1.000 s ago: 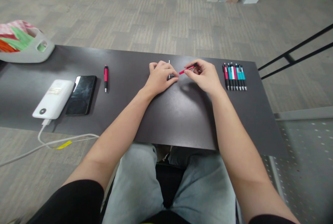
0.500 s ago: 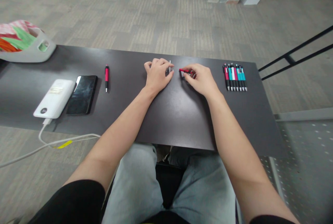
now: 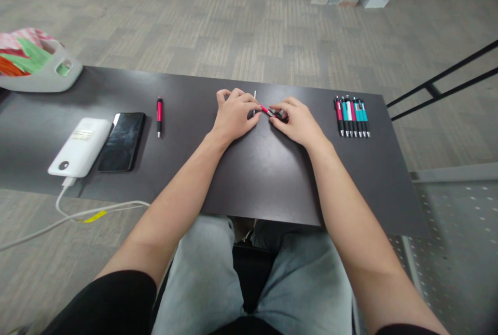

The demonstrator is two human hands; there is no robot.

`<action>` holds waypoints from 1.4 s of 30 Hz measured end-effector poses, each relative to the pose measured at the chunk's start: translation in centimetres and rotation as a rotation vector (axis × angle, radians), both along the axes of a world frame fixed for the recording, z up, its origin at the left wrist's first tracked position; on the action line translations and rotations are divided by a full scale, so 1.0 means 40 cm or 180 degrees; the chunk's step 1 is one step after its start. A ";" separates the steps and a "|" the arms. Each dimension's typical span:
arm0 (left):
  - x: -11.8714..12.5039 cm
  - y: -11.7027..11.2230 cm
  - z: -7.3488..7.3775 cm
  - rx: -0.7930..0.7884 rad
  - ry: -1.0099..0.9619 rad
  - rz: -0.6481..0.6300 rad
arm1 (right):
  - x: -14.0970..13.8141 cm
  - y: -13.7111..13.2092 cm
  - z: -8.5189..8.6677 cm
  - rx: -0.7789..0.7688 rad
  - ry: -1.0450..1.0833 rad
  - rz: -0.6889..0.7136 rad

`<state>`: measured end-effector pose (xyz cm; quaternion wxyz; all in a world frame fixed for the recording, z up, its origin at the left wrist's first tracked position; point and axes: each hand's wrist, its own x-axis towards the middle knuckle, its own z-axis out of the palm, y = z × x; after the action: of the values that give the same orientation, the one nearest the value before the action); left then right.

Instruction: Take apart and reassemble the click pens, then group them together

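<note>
Red pen barrel now slants between my right hand, which pinches it, and my left hand, its tip close against those curled fingertips; half a second ago it lay nearer level and apart from them, so I judge both hands are coming to bear on it. I can't tell whether my left hand grips anything beneath. Under all this, largest, is the smooth dark surface with its soft sheen, then a rounded white plastic basket of bright, crumpled material. Smaller come a round-cornered white power bank, a glossy black phone, a row of slim pens, one red-and-black pen, and a thin pale rod.
</note>
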<state>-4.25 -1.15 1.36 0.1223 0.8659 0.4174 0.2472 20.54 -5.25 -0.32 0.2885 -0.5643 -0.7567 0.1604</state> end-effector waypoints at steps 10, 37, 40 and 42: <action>0.004 0.005 -0.003 -0.0054 0.0024 0.0039 | -0.014 -0.007 0.008 -0.0022 -0.0047 0.0038; 0.005 0.005 -0.004 -0.0072 -0.0051 0.0071 | -0.039 -0.014 0.014 -0.0041 0.0041 -0.0081; 0.007 0.005 -0.002 -0.0052 -0.0053 0.0085 | -0.040 -0.015 0.012 -0.0041 0.0077 -0.0072; 0.007 0.004 0.000 -0.0056 -0.0040 0.0101 | -0.041 -0.016 0.010 -0.0055 0.0079 -0.0066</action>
<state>-3.96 -1.01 1.35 0.1287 0.8565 0.4325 0.2508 18.92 -5.88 0.09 0.2947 -0.5725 -0.7458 0.1710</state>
